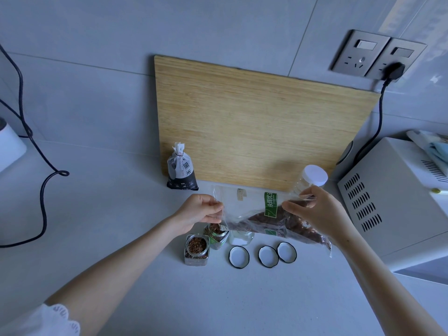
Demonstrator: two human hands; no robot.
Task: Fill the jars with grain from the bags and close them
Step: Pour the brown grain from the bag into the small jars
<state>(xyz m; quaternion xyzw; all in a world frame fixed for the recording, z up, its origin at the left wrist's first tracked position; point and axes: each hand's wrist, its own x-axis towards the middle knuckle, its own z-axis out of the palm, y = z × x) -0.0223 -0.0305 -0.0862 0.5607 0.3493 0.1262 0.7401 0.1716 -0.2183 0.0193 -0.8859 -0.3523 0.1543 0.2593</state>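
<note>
A clear bag of reddish grain [257, 224] is held tilted over glass jars on the tabletop [145, 275]. The left hand [198, 212] has its grip pinched on the bag's low edge, above a part-filled jar [216, 235]. The right hand [315, 212] has its grip pinched on the raised side. A full jar [196, 248] and three loose lids [268, 256] sit nearby.

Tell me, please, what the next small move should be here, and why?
Probably raise the right hand slightly so more grain slides toward the corner of the bag that the left hand pinches over the middle jar. The front jar looks full, the third jar looks empty, and all three lids lie off on the counter.
</note>
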